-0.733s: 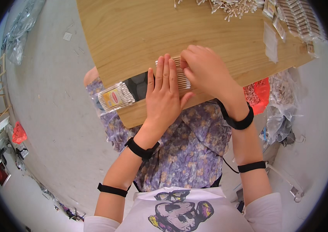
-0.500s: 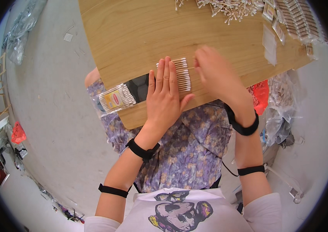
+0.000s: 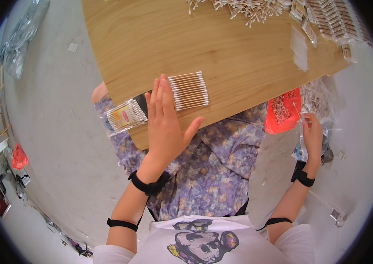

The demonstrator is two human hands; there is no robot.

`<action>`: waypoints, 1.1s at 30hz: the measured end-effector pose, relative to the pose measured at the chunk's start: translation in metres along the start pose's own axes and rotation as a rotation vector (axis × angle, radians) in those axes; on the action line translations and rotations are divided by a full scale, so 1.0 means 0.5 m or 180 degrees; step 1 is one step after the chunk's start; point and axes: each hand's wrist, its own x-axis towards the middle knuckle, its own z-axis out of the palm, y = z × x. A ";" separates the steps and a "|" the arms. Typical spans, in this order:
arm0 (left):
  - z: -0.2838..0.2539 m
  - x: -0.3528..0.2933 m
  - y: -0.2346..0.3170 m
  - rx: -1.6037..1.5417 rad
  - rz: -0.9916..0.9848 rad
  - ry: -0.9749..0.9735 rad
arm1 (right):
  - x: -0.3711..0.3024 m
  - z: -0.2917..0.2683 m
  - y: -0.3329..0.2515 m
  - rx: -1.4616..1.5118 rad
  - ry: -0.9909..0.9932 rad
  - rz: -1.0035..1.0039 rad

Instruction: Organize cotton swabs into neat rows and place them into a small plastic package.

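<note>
My left hand (image 3: 165,123) is flat with its thumb spread, over a dark patterned pad (image 3: 141,102) that it mostly hides. Just right of its fingers lies a neat row of cotton swabs (image 3: 189,91), side by side on the wooden table. To its left, a clear pack of cotton swabs (image 3: 127,116) with a yellow label sits at the table edge. My right hand (image 3: 312,136) is off the table, beside a red bag (image 3: 279,125) holding loose swabs. Its fingers are loosely curled and apart. One thin swab (image 3: 297,110) shows near the fingertips, over the bag.
A heap of loose swabs (image 3: 257,11) lies at the table's far side. Rows of filled packs (image 3: 334,20) and clear plastic sleeves (image 3: 299,48) are at the far right. Clear plastic bags (image 3: 320,94) hang beside the red bag. Crumpled plastic (image 3: 25,39) lies on the floor at left.
My right hand has gone from the swab row, where it pinched one swab, out to the red bag. My left hand has slid left, uncovering the row.
</note>
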 end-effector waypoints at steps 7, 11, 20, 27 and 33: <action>0.005 0.014 0.007 0.0475 0.0050 -0.0390 | -0.010 0.117 -0.260 0.1825 0.0162 -0.1168; 0.050 0.028 0.003 0.0624 0.0100 -0.0433 | -0.002 0.189 -0.430 0.1763 -0.0334 -0.2093; 0.064 0.028 0.006 0.0939 0.0076 -0.0532 | 0.045 0.225 -0.487 0.0779 -0.0174 -0.2762; 0.069 0.027 0.002 0.0933 0.0099 -0.0480 | 0.060 0.218 -0.491 0.0134 -0.0266 -0.2987; 0.077 0.024 -0.002 0.0817 0.0141 -0.0323 | 0.034 0.154 -0.450 0.0021 -0.0168 -0.2574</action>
